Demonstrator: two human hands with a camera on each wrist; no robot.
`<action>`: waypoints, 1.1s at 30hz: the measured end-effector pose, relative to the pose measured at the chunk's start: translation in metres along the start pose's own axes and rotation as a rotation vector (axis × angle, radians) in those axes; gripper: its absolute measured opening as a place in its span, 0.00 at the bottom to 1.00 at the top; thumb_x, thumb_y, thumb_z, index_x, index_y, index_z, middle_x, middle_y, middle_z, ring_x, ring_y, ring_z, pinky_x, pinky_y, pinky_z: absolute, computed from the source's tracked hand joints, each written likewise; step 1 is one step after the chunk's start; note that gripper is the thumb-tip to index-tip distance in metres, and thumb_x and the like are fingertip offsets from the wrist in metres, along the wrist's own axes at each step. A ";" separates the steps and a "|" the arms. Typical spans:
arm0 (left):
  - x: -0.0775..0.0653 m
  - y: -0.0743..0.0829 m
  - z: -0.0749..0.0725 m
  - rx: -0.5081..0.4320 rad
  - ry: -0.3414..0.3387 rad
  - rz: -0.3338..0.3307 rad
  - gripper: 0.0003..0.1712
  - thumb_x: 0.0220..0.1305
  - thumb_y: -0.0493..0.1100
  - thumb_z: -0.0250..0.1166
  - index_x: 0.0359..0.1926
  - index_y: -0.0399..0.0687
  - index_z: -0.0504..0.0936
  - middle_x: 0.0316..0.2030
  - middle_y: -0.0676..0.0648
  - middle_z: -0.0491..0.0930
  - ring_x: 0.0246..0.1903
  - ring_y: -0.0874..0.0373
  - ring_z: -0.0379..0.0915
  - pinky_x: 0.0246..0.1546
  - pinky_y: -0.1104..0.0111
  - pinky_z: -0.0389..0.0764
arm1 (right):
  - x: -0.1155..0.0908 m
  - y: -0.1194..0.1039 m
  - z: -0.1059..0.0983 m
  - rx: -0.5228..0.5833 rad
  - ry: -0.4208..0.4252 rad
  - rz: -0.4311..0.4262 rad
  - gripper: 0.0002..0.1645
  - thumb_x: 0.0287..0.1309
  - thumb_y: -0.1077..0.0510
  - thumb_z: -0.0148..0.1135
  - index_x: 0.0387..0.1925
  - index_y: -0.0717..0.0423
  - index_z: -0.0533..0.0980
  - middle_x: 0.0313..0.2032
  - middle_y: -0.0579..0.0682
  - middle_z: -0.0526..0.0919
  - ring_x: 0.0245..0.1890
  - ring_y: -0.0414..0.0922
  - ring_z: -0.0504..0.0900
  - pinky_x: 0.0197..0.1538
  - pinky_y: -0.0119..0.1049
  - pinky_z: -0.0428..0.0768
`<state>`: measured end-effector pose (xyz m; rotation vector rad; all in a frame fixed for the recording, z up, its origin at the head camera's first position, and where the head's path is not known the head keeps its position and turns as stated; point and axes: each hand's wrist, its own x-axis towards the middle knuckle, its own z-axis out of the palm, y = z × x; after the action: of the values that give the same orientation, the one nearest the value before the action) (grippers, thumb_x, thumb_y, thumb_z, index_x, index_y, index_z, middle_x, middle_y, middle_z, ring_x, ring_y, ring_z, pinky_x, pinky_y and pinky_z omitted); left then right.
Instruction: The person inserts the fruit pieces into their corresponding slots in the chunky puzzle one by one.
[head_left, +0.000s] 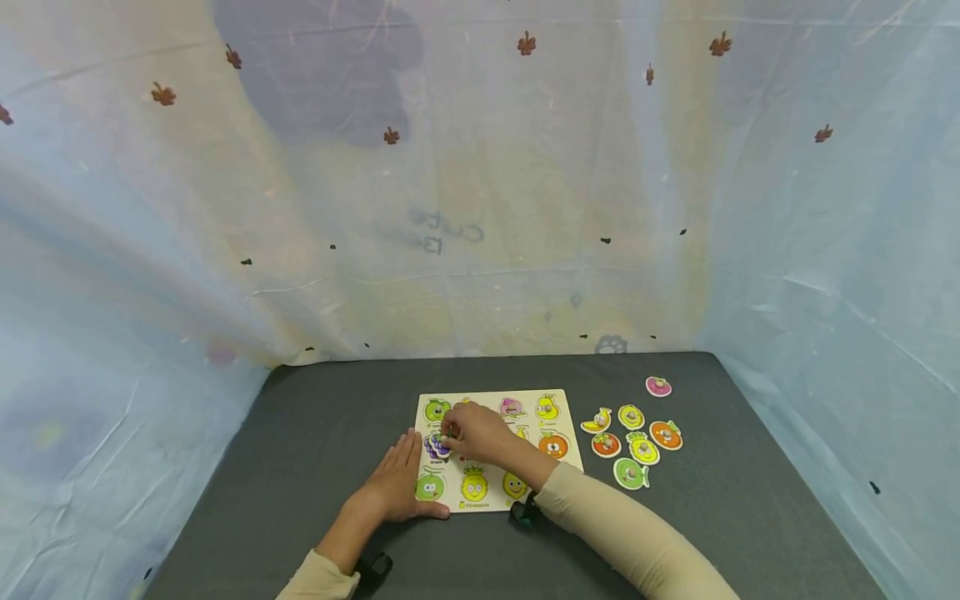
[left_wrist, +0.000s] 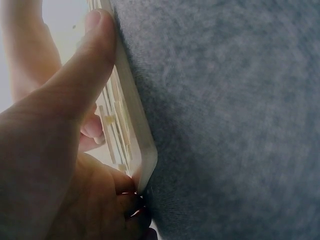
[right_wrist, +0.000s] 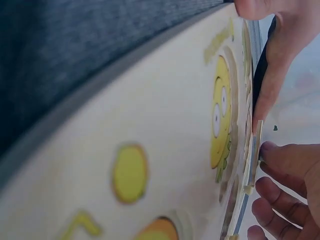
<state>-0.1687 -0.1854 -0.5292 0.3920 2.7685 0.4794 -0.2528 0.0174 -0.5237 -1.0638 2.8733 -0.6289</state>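
Note:
A pale wooden fruit puzzle board (head_left: pixel 572 467) lies on the dark tabletop. Along its left edge rests my left hand (head_left: pixel 396 483), fingers straight, with the thumb against the front edge near the corner. Reaching across the board, my right hand (head_left: pixel 480 433) pinches a purple grape puzzle piece (head_left: pixel 435 447) over the grape picture at the left. In the right wrist view the piece appears edge-on as a thin slab (right_wrist: pixel 256 155) tilted by the fingertips. Whether it sits in its recess cannot be seen. The right forearm covers part of the board's middle.
Several loose knobbed pieces lie right of the board, among them a banana (head_left: pixel 596 421), an orange (head_left: pixel 666 435), a pineapple (head_left: pixel 643 450) and a green round piece (head_left: pixel 630 473). A pink piece (head_left: pixel 658 387) lies farther back. Printed curtains (head_left: pixel 480 183) surround the table.

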 end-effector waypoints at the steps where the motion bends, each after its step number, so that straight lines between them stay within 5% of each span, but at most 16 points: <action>1: 0.000 0.000 0.000 0.001 -0.001 -0.001 0.80 0.53 0.72 0.80 0.84 0.28 0.45 0.84 0.28 0.42 0.84 0.33 0.39 0.82 0.43 0.50 | 0.001 0.000 0.001 -0.001 -0.002 -0.001 0.06 0.70 0.49 0.74 0.42 0.45 0.86 0.34 0.38 0.81 0.34 0.34 0.75 0.38 0.29 0.77; 33: 0.016 -0.020 0.021 -0.035 0.027 0.022 0.85 0.48 0.80 0.77 0.85 0.30 0.45 0.85 0.30 0.40 0.84 0.34 0.36 0.83 0.42 0.47 | 0.012 -0.005 0.010 -0.025 -0.033 0.009 0.07 0.71 0.46 0.73 0.41 0.42 0.84 0.32 0.36 0.77 0.30 0.32 0.73 0.34 0.29 0.74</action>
<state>-0.1803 -0.1929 -0.5597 0.4116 2.7808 0.5413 -0.2576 0.0025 -0.5295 -1.0534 2.8634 -0.5707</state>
